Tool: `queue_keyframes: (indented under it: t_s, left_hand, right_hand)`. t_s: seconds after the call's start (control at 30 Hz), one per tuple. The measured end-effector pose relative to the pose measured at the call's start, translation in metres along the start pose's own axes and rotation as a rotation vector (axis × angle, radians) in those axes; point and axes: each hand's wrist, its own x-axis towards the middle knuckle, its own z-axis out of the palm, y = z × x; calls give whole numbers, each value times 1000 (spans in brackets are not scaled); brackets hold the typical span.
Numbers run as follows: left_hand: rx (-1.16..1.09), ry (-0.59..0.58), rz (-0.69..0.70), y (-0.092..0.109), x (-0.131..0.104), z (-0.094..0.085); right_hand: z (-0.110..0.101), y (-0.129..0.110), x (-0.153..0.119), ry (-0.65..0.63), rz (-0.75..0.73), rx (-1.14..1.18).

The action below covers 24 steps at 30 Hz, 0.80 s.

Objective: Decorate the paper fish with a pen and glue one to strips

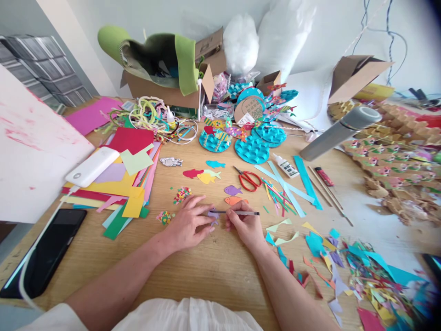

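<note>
My right hand (245, 225) is closed around a slim dark pen (248, 213), held nearly level with its tip pointing left. The tip meets a small purple paper fish (213, 215) on the table. My left hand (191, 223) lies with fingers spread, its fingertips at the fish's left edge and partly over it. Just above my right hand lie an orange paper fish (235, 201) and another purple one with drawn lines. Further back are a red fish (193, 173), a yellow fish (207, 177) and a blue fish (216, 164). Piles of paper dots (182, 195) sit beside my left hand.
Red-handled scissors (250, 180), paper strips (280, 195) and a glue bottle (286, 165) lie beyond my right hand. Paper scraps (330, 257) spread at right. Coloured sheets (132, 140), a white power bank (92, 166) and a phone (43, 253) are at left. A grey flask (339, 133) stands behind.
</note>
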Motion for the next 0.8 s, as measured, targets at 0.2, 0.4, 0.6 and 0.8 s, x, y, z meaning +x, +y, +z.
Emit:
queue_keyframes:
  t_s: [0.2, 0.4, 0.6, 0.8]
  left_hand:
    - [2, -6, 32, -4, -1, -1]
    - [7, -44, 35, -10, -1, 0]
    - [12, -86, 25, -12, -2, -2]
    - [1, -96, 22, -12, -1, -4]
  right_hand:
    - [1, -7, 0, -13, 27, -29]
    - [2, -8, 0, -28, 39, -33]
    - [1, -5, 0, -23, 32, -30]
    - [1, -7, 0, -33, 36, -33]
